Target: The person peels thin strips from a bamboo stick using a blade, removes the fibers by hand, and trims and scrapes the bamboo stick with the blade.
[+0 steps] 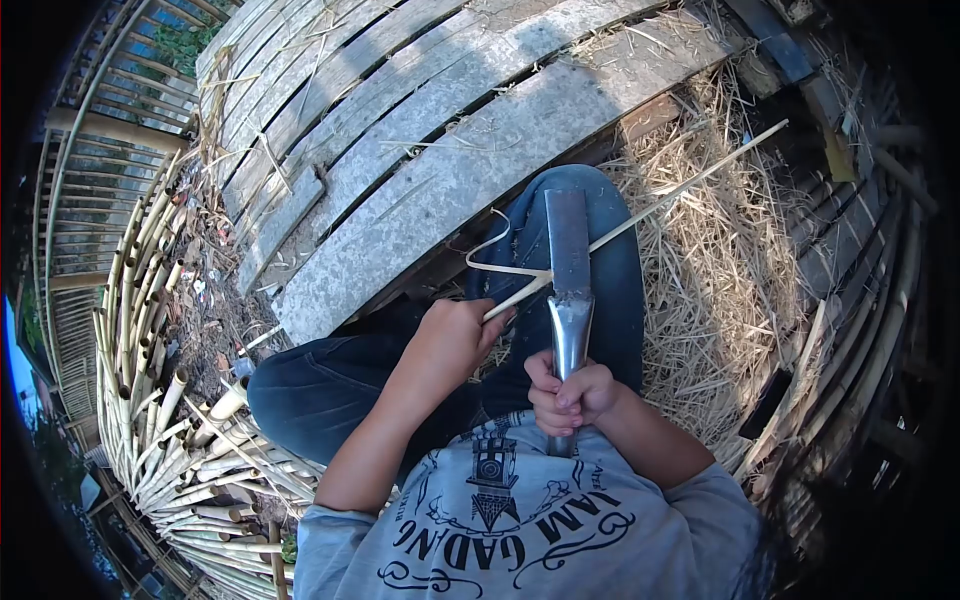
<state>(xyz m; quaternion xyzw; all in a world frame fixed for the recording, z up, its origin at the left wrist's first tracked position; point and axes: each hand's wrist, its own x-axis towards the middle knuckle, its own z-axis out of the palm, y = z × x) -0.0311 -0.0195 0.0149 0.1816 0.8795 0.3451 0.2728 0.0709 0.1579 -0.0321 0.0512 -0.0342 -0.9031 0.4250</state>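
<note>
My left hand point(452, 335) is closed round the lower end of a thin bamboo strip point(690, 183), which runs up to the right across my knee. In my right hand point(572, 400) is the shiny metal handle of a broad-bladed knife point(570, 245), held upright with the blade pointing away from me. The blade crosses over the strip and hides part of it. A curled shaving point(492, 266) peels off the strip just left of the blade. Both hands are above my lap, over my jeans point(610, 300).
A slatted wooden platform point(430, 200) lies in front of me. Shavings point(700, 300) cover the ground on the right. Many cut bamboo poles point(150, 350) are stacked at the left, beside a bamboo fence point(120, 130). A dark object point(766, 403) lies at the right.
</note>
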